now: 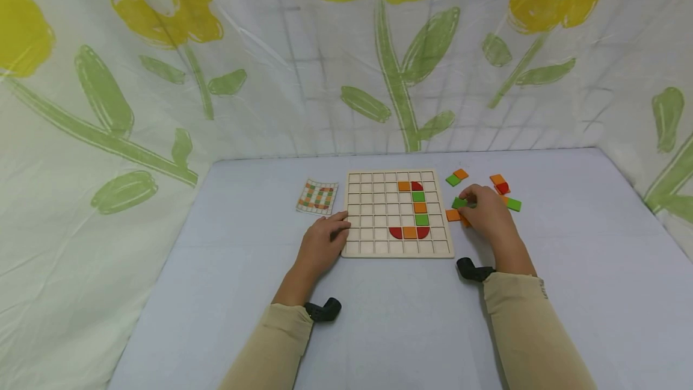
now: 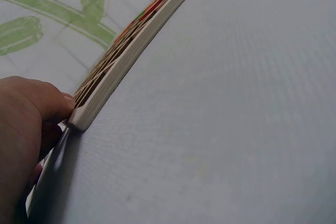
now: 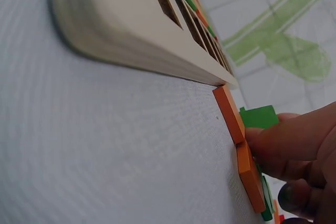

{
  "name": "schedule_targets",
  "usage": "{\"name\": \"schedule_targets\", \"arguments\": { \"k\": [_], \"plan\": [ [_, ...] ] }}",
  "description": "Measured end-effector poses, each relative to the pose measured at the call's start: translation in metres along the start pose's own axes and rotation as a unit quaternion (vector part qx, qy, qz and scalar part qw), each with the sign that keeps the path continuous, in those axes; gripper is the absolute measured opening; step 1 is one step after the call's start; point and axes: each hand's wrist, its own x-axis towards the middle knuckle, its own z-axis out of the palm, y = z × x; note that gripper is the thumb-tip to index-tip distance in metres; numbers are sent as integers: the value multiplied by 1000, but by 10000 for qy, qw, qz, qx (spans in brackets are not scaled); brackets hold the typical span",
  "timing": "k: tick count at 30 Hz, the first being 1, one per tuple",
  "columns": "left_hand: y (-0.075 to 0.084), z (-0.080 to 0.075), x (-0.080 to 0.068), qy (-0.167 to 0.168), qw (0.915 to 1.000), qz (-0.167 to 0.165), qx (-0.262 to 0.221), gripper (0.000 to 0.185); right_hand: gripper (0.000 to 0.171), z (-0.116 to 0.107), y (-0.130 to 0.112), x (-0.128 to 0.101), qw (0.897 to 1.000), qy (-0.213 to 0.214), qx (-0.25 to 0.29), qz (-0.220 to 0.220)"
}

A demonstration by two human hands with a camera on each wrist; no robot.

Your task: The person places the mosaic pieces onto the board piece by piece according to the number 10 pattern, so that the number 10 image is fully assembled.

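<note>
A wooden grid board (image 1: 379,209) lies flat on the grey table, with red, orange and green tiles set in its right columns. My left hand (image 1: 338,227) rests against the board's left edge; in the left wrist view a fingertip of that left hand (image 2: 55,106) presses the board's corner (image 2: 86,114). My right hand (image 1: 470,200) is just right of the board and pinches a green tile (image 1: 459,202) at its fingertips. In the right wrist view the green tile (image 3: 258,116) stands behind the fingertips of the right hand (image 3: 273,140), above two orange tiles (image 3: 231,114) lying on the table.
A small pattern card (image 1: 317,197) lies left of the board. Loose tiles sit right of it: green (image 1: 453,180), orange (image 1: 461,173), orange (image 1: 497,179), red (image 1: 503,188), green (image 1: 513,204). A flowered plastic sheet walls the table in.
</note>
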Motion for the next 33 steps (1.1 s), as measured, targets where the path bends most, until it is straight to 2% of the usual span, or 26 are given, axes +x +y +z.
{"name": "schedule_targets", "arguments": {
  "k": [7,12,16,19,22,27,33],
  "plan": [
    [-1,0,0,8,10000,-7,-2,20,18,-1,-6,-2,9998,151,121,44],
    [-1,0,-1,23,10000,76,-23,20,23,1,-28,-7,9997,70,246,-15],
    [-1,0,-1,-13,10000,14,-42,21,24,13,-52,-11,9984,-164,300,-442],
    [-1,0,-1,-31,10000,-43,-44,21,21,28,-68,-15,9945,-359,231,-954],
    [-1,0,-1,-18,10000,-56,-63,20,19,41,-80,-19,9901,-528,175,-1290],
    [0,0,-1,19,9999,-8,-126,19,15,52,-89,-25,9889,-484,46,-1407],
    [-2,0,-1,35,9999,84,-73,20,16,55,-91,-25,9883,-329,-55,-1490]
  ]
}}
